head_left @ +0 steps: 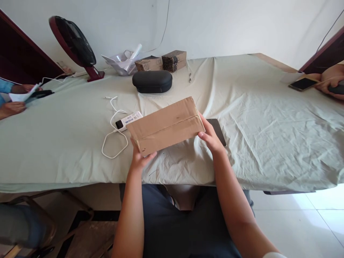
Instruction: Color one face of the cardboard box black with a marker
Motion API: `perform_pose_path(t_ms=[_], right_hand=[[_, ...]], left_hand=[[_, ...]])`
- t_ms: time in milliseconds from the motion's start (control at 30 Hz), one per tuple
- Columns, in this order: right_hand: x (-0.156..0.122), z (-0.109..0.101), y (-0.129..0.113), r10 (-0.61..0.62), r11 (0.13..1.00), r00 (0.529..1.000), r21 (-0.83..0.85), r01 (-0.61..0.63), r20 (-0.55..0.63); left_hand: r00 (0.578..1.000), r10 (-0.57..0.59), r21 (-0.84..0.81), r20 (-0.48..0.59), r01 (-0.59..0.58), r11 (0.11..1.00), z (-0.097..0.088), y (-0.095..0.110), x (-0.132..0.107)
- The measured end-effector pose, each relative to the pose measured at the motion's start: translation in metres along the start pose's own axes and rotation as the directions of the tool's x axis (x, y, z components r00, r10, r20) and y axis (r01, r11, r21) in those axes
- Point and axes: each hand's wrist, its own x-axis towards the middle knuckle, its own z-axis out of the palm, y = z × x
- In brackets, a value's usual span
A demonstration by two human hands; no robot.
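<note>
I hold a flat brown cardboard box (166,124) with a taped seam just above the near edge of the cloth-covered table (268,136). My left hand (141,157) grips its lower left corner, thumb on top. My right hand (211,135) clasps its right end, fingers curled round the edge. The box is tilted, its right end farther from me.
A white power bank (128,120) with a looped white cable (114,138) lies left of the box. A dark phone (219,129) lies under my right hand. Farther back: a black case (152,81), small cardboard boxes (161,61), a fan (75,43). Other people's hands sit at both table ends.
</note>
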Motion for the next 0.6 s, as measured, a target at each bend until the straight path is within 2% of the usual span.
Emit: perform_pose_path(t_ms=[67, 133, 267, 400, 467, 600], right_hand=[[-0.001, -0.002, -0.003, -0.052, 0.998, 0.997, -0.024, 0.050, -0.062], [-0.001, -0.004, -0.005, -0.070, 0.997, 0.995, -0.020, 0.068, -0.076], [-0.001, -0.004, -0.005, -0.075, 0.995, 0.995, 0.054, 0.079, -0.068], [0.000, 0.003, -0.001, -0.043, 0.994, 0.990, 0.090, 0.055, -0.132], [0.001, 0.006, 0.002, -0.027, 0.995, 0.986, 0.093, 0.043, -0.168], [0.002, 0.011, 0.002, -0.073, 0.993, 0.973, 0.078, 0.092, -0.220]], left_hand=[[0.996, 0.025, -0.025, 0.082, -0.023, 0.999, 0.002, 0.002, 0.001], [0.994, 0.024, -0.047, 0.104, -0.019, 0.999, 0.006, 0.008, 0.002], [0.999, -0.031, -0.118, -0.009, 0.030, 0.993, 0.012, 0.022, 0.003], [0.994, -0.066, -0.275, -0.088, 0.039, 0.961, 0.010, 0.029, 0.000], [0.983, -0.114, -0.321, -0.140, 0.064, 0.945, 0.008, 0.029, -0.002], [0.947, -0.247, -0.377, -0.207, 0.156, 0.913, 0.006, 0.027, -0.003]])
